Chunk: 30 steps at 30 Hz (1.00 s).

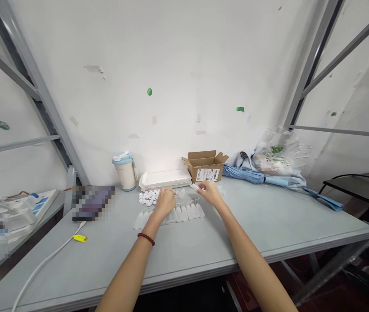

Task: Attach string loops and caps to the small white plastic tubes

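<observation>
Work seems to be at a piece-by-piece handling step, our right hand pinching a small white piece before the cardboard box, our left hand beside the white pile, its grip unclear to us, and the next move calls for light fingertip control near the translucent row.

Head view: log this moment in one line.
left hand: beside small white pieces; right hand: holds pale piece; cardboard box: open; translucent pieces: in row
</observation>
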Motion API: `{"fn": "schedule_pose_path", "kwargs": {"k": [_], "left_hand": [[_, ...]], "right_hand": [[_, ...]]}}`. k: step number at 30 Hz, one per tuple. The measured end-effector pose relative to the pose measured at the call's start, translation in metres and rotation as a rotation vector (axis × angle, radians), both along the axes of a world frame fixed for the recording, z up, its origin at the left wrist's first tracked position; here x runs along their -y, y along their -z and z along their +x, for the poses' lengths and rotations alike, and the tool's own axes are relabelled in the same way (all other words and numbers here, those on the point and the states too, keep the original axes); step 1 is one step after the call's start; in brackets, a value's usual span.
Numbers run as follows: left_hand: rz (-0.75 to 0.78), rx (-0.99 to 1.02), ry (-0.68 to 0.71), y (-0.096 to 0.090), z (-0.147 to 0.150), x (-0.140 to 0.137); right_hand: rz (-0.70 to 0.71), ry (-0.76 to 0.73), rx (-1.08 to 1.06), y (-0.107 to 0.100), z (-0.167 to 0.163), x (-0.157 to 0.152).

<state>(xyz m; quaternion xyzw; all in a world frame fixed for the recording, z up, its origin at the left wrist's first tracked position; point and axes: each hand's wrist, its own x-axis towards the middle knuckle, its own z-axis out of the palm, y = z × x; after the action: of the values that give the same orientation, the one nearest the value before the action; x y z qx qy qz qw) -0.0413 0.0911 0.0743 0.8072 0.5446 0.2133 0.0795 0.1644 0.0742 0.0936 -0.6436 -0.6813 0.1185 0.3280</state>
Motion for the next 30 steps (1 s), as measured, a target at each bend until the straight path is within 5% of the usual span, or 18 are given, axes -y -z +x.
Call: {"fn": "schedule_pose_path", "kwargs": {"k": [9,16,19,24,30], "left_hand": [[0.118,-0.232,0.092,-0.023,0.012,-0.027],[0.147,-0.203,0.056,-0.033,0.021,-0.038],[0.186,0.048,-0.032,-0.037,0.013,-0.035],[0.18,0.809,-0.14,-0.031,-0.004,-0.02],[-0.25,1.301,-0.114,-0.024,-0.002,-0.001]], "right_hand": [[-0.01,-0.009,-0.021,0.005,-0.007,-0.004],[0.016,-0.027,-0.031,0.006,-0.009,-0.004],[0.019,-0.05,-0.043,0.007,-0.012,-0.004],[0.05,-0.095,-0.079,0.011,-0.025,0.001],[0.215,-0.206,-0.101,0.019,-0.044,0.008]]}}
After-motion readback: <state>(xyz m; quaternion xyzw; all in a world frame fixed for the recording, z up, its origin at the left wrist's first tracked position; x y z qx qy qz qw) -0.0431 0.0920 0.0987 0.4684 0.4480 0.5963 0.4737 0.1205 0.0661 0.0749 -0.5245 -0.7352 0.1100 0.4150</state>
